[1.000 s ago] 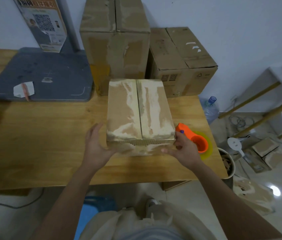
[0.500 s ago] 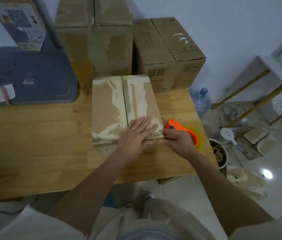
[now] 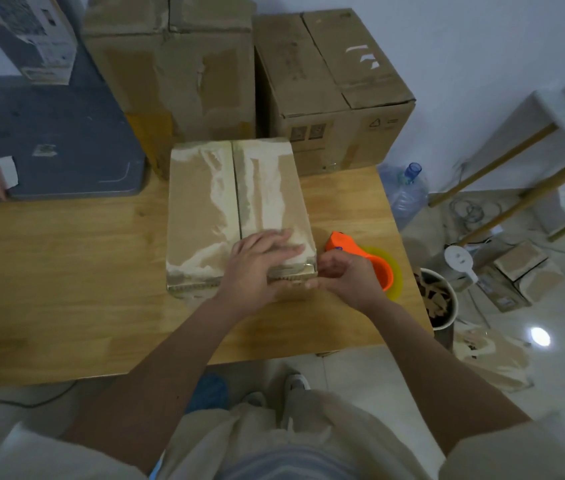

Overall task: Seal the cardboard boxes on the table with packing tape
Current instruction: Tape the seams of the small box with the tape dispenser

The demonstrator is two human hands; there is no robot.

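1. Head view, far left at about 10 o'clock: a grey mat lies on the wooden table with a scrap of paper on it. Nothing there differs from a second ago.
2. At 12 o'clock, two larger cardboard boxes stand at the back: a tall box and a squat box to its right. Both are untouched and apart from the hands.
3. In the centre sits the small cardboard box, its two flaps closed along a dark middle seam with glossy tape patches. It sits at the same spot on the table as a second ago.
4. The left hand has moved: a second ago it cupped the box's near-left side; now it lies flat, fingers spread, on the near-right part of the top, as it did half a second ago. It grips nothing and presses down.
5. At about 3 o'clock of the box, the right hand sits at the near-right corner, fingers curled. I judge it is pinching a tape end against the edge, but the tape itself is too clear to confirm.
6. Just behind that hand lies the orange tape dispenser on its yellow roll, not lifted.
7. The shift suggests steadying has given way to starting a strip at the near edge; the seam is not yet taped over.
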